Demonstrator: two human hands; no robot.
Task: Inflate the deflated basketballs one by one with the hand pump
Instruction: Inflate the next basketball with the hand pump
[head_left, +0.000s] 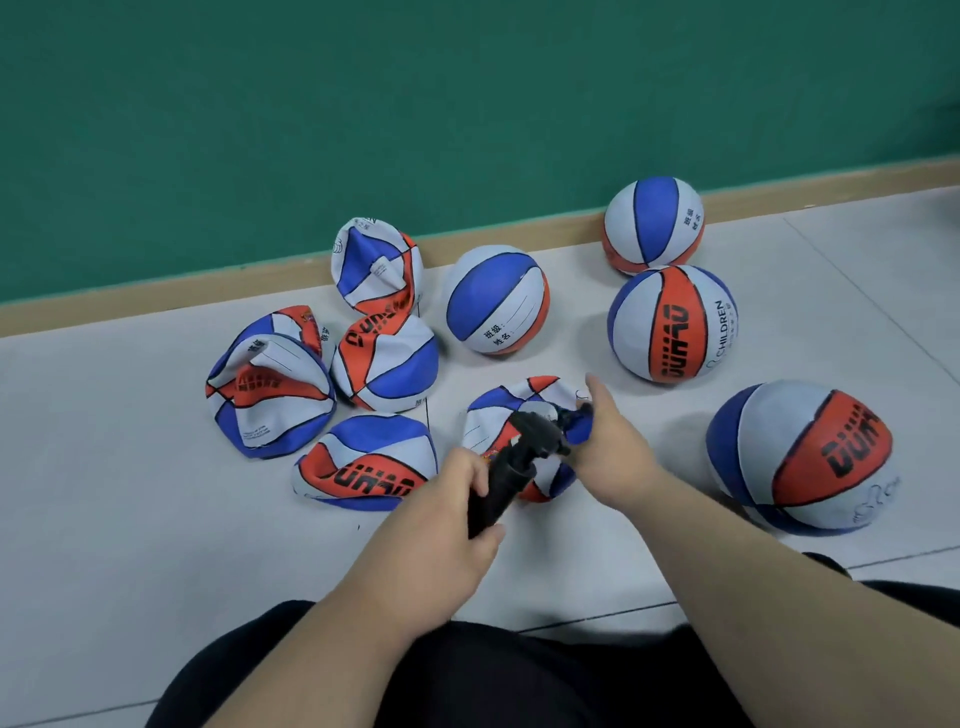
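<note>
Around the pump (511, 470), flat basketballs (270, 400)

Green wall (363, 104) above tan baseboard (208, 291); pale grey tiled floor (130, 467).

inventory of the floor (130, 467), by kind.

basketballs, total: nine.

inflated and round: four. these are the far-right ball (653, 231), the centre ball (496, 300), the orange-panel ball (672, 325) and the near-right ball (800, 457).

deflated and crumpled: five. these are the rear flat ball (377, 265), the middle flat ball (384, 361), the left flat ball (270, 382), the front flat ball (366, 462) and the flat ball under the pump (498, 410).

hand pump (506, 475): one, black.

hands in view: two, the left hand (457, 514) and the right hand (610, 441).
</note>
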